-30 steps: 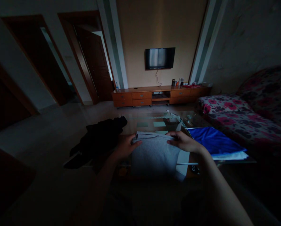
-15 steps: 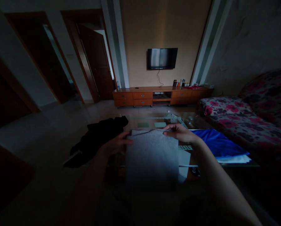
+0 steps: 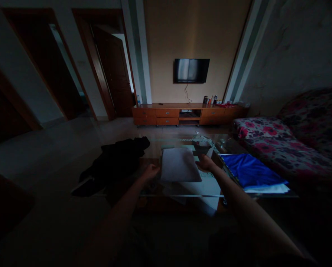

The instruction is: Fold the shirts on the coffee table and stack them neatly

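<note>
A grey folded cloth (image 3: pixel 180 165), roughly rectangular, is spread flat over the glass coffee table (image 3: pixel 166 191) in front of me. My left hand (image 3: pixel 151 171) is closed at its left edge, fingers curled. At the right edge, my right hand (image 3: pixel 205 162) is closed too, its fingertips against the cloth and partly lost in the dark. Left of my left hand lies a crumpled black garment (image 3: pixel 117 159). A blue cloth (image 3: pixel 252 170) with white layers beneath it rests to the right, beyond my right forearm.
Pale sheets (image 3: pixel 209 189) show under the glass. A flower-patterned sofa (image 3: pixel 277 144) stands to the right. Across the room are a wooden TV cabinet (image 3: pixel 168 113) with bottles on top and a wall-mounted television (image 3: pixel 191 70). The room is dim.
The grey cloth, held upright before, has moved forward and down and now lies flatter. My hands have shifted from its top edge to its sides.
</note>
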`<state>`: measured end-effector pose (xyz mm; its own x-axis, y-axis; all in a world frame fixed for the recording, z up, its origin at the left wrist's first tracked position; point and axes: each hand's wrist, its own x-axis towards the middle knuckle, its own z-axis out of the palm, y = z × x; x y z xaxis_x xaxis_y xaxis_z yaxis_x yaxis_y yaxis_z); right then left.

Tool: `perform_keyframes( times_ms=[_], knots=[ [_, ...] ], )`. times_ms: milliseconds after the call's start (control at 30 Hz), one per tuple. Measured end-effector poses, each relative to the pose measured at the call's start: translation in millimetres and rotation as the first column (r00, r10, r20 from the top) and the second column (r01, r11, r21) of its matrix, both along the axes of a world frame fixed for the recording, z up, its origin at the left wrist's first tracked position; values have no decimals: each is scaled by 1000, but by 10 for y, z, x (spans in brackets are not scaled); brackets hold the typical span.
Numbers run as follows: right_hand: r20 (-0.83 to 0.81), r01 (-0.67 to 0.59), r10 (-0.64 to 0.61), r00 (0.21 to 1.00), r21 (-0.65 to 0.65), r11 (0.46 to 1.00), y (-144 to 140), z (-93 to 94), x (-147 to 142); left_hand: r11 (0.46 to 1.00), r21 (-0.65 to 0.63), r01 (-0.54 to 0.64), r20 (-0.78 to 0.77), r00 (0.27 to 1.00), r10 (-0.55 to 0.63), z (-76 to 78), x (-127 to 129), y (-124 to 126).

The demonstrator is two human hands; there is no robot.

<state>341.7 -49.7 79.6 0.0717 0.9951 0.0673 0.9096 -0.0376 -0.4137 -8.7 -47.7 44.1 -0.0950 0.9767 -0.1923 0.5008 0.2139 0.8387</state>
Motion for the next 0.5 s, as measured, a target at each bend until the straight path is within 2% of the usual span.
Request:
perform_keyframes(
  times_ms=[100, 233, 367, 500],
  knots=[
    [-151, 33, -52, 987, -130, 991, -254, -225, -5, 995, -64, 79, 61, 995, -75, -137, 82, -133],
    [-353, 60, -128, 927, -197, 979, -501, -404, -39, 991, -76, 112, 130, 986, -101, -194, 189, -198],
    [-510, 65, -197, 837, -266, 962, -612, -457, -73, 991, -101, 91, 200, 977, -69, -249, 218, -197],
    [-643, 14, -215, 735, -303, 953, -659, -432, -90, 988, -147, 48, 287, 958, -3, -307, 176, -161]
  ],
)
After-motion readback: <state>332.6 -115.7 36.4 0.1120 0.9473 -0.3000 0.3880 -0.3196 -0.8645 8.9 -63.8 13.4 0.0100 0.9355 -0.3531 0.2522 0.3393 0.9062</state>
